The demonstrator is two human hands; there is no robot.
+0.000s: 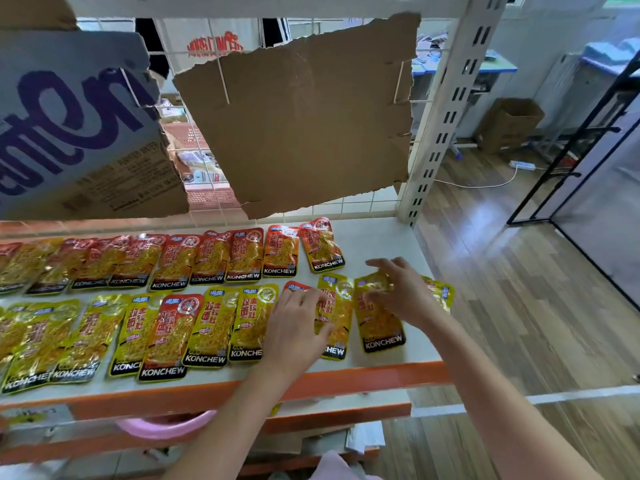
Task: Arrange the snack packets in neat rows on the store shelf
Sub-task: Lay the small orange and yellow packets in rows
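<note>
Two rows of KONCHEW snack packets lie flat on the white shelf (pixel 388 237). The back row (pixel 207 258) is red packets. The front row (pixel 166 330) is mostly yellow, with a red one mixed in. My left hand (pixel 298 327) rests with spread fingers on a red packet (pixel 294 287) and touches the yellow packet (pixel 337 317) beside it. My right hand (pixel 401 289) lies with straight fingers on the top of the yellow packet (pixel 379 323) near the row's right end. Another yellow packet (pixel 441 292) pokes out from under that hand at the shelf's right edge.
Torn cardboard sheets (pixel 298 116) hang on the wire grid behind the shelf. A white slotted upright (pixel 446 112) stands at the shelf's back right corner. The orange front lip (pixel 346 379) edges the shelf. A pink basin (pixel 162 427) sits on the level below. Wooden floor lies to the right.
</note>
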